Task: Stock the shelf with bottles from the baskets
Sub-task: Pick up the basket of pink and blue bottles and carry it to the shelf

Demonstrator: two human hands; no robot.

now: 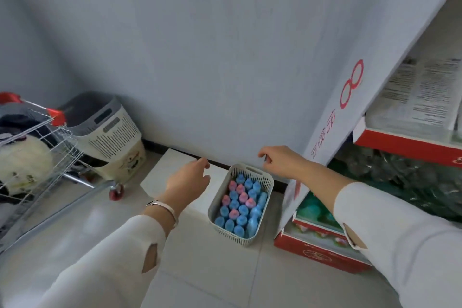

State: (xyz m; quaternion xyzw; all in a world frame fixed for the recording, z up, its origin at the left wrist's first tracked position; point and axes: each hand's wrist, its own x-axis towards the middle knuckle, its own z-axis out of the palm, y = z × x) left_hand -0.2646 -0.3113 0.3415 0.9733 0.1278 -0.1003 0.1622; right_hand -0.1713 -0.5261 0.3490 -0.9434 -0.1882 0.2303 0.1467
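**Both hands over a full bottle basket, nothing held**

A pale slotted basket [217, 204] is seen on the floor by the wall, at the foot of the shelf [410, 144]. It overlaps a white box [160, 175]; whether it rests on it cannot be told. The basket is packed with upright bottles [240, 204], seen only as blue and pink caps in rows.

The left hand [187, 182] is held just left of the basket, fingers relaxed and spread, nothing gripped. A thin bracelet [165, 207] is worn on that wrist. The right hand [280, 161] is held over the basket's far right corner, fingers loosely curled, empty.

A red "8" and red Chinese characters, too blurred to read, are printed on the shelf's white side panel [350, 87]. Packs with dense black print, illegible, are stacked on the shelf [422, 92]. Red cartons [322, 251] are set at its base.

A wire shopping cart [37, 137] with red trim is parked at left. A grey-and-cream hamper [107, 130] stands behind it, its label unreadable.
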